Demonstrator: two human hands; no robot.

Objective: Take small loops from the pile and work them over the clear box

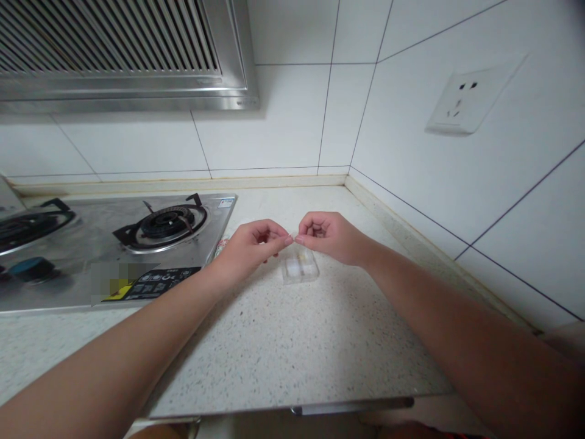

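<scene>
The left hand and the right hand met over the middle of the speckled worktop, fingertips almost touching; each hand was curled, thumb and forefinger pressed together in a pinch. Between the two pinches something very small and thin was held, too slight to make out; what it was could not be told. The other fingers of both hands were folded in towards the palms.

Just beneath and slightly nearer than the hands lay a small clear plastic tray, flat on the worktop; it seemed to have shallow compartments with pale contents, though these were too blurred to name. The right hand hovered above its far edge without touching it; the left hand was just to its left. Beside the left hand, at the edge of the stove, a small reddish-and-white scrap lay on the worktop, partly hidden by the wrist.

To the left sat a steel gas stove with a black burner at its right side and a second burner at the far left; a dark label strip ran along its near edge. Above the stove hung a steel range hood; white tiles covered both walls, and a white wall socket sat on the right wall, well apart from the hands.
</scene>
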